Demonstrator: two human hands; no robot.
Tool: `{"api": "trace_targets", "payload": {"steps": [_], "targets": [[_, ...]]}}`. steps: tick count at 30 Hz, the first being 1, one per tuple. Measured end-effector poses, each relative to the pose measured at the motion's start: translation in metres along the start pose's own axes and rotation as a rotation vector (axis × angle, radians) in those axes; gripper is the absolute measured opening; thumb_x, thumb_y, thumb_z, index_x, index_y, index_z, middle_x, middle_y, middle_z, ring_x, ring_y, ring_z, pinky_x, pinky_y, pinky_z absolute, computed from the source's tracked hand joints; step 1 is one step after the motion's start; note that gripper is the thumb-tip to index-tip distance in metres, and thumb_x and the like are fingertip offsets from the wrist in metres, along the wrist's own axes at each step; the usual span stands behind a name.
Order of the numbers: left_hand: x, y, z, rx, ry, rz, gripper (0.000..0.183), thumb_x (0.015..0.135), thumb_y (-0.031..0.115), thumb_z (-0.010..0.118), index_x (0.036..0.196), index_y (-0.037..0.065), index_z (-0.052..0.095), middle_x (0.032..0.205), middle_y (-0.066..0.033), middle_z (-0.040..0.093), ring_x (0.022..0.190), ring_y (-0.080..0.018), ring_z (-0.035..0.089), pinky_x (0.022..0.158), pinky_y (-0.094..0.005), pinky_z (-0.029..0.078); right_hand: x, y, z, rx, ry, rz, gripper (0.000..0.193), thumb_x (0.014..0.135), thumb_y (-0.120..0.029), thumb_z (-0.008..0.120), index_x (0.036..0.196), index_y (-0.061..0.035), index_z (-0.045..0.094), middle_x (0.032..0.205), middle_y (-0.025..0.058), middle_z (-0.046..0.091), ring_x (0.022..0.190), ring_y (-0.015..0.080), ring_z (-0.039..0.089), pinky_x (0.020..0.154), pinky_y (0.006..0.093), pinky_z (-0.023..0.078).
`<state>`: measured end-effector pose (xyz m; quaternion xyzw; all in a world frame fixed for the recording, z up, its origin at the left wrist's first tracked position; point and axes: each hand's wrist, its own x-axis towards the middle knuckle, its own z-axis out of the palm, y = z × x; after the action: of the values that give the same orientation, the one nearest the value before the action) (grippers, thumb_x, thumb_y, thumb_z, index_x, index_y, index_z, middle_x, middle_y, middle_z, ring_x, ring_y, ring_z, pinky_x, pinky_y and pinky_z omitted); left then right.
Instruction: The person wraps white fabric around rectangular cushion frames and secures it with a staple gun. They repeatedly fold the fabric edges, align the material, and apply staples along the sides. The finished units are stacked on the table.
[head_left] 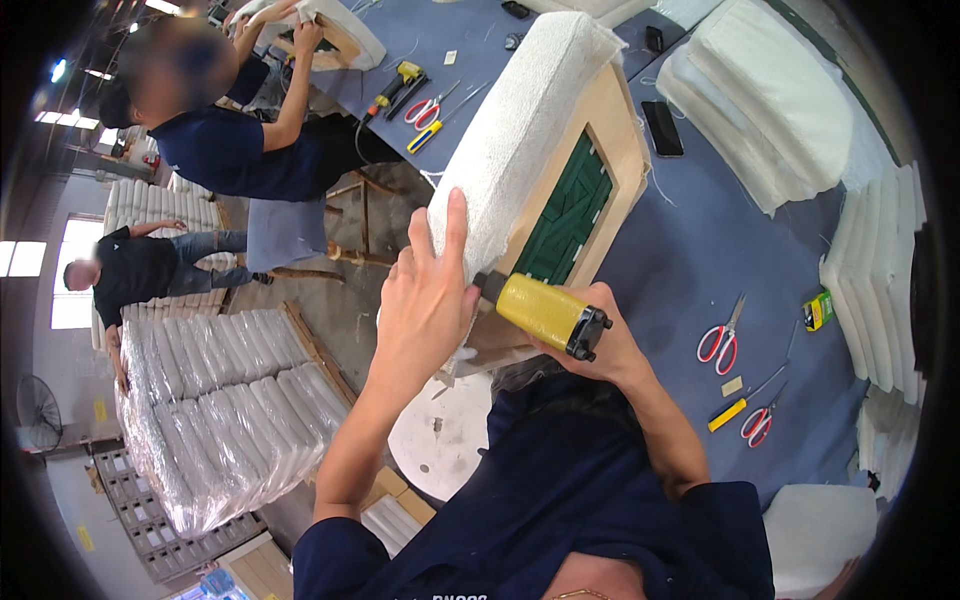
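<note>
While under the left hand (432,295), white padded panel (530,140).

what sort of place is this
Probably an upholstery workshop: the right hand grips a yellow power tool by a white-padded wooden frame, scissors lie on the table, and a plastic-wrapped stack stands left.

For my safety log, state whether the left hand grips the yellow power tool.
No, the right hand grips the yellow power tool; the left hand rests on white padding.

Here's the blue-grey bench (640,350), and on it red-handled scissors (728,331), yellow-handled tools (727,414), a black phone (662,129), stacked white pads (770,95)!
</note>
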<state>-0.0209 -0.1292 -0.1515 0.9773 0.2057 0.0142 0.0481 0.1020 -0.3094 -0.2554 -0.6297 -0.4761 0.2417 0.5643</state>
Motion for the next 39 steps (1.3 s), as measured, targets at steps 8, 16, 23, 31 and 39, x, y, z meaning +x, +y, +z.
{"api": "trace_targets", "payload": {"steps": [8, 16, 23, 31, 39], "targets": [[0.006, -0.016, -0.020, -0.170, -0.119, 0.202, 0.105, 0.086, 0.015, 0.080, 0.169, 0.008, 0.017, 0.160, -0.0319, 0.031, 0.136, -0.0504, 0.054, 0.106, -0.0478, 0.051, -0.009, -0.011, 0.009, -0.034, 0.114, -0.088, 0.024, 0.085, -0.013, 0.087, 0.106, -0.0049, 0.077, 0.092, 0.0099, 0.077, 0.072, 0.0279, 0.071, 0.069, 0.0351, 0.054], [0.016, -0.066, 0.017, -0.971, -0.145, -0.039, 0.057, 0.115, 0.041, 0.040, 0.156, 0.001, 0.044, 0.146, -0.0278, 0.056, 0.144, -0.0402, 0.048, 0.120, -0.0408, 0.035, -0.036, -0.015, 0.020, 0.028, 0.070, -0.028, 0.023, 0.084, -0.012, 0.084, 0.103, -0.0028, 0.076, 0.093, 0.0108, 0.077, 0.073, 0.0284, 0.074, 0.066, 0.0352, 0.055], [-0.034, -0.014, 0.016, -0.048, 0.106, -0.098, 0.066, 0.112, 0.043, 0.040, 0.166, 0.008, 0.026, 0.160, -0.0308, 0.036, 0.130, -0.0559, 0.055, 0.114, -0.0544, 0.043, -0.036, -0.007, 0.042, -0.017, 0.097, -0.020, 0.030, 0.081, -0.012, 0.083, 0.108, -0.0018, 0.075, 0.090, 0.0142, 0.076, 0.076, 0.0333, 0.075, 0.065, 0.0341, 0.058], [-0.037, -0.010, 0.013, -0.087, 0.090, -0.077, 0.085, 0.095, 0.016, 0.073, 0.166, 0.009, 0.026, 0.149, -0.0323, 0.043, 0.106, -0.0519, 0.067, 0.086, -0.0539, 0.058, -0.029, -0.019, 0.015, -0.068, 0.122, 0.071, 0.031, 0.085, -0.024, 0.091, 0.111, -0.0102, 0.079, 0.101, 0.0019, 0.079, 0.090, 0.0236, 0.070, 0.085, 0.0378, 0.047], [-0.032, 0.000, 0.007, -0.041, 0.009, -0.081, 0.100, 0.084, 0.004, 0.079, 0.167, 0.009, 0.023, 0.150, -0.0307, 0.041, 0.114, -0.0531, 0.064, 0.089, -0.0542, 0.057, -0.012, -0.006, 0.019, 0.016, -0.012, -0.077, 0.023, 0.084, -0.012, 0.085, 0.104, -0.0045, 0.076, 0.092, 0.0111, 0.076, 0.071, 0.0313, 0.072, 0.065, 0.0330, 0.054]]}}
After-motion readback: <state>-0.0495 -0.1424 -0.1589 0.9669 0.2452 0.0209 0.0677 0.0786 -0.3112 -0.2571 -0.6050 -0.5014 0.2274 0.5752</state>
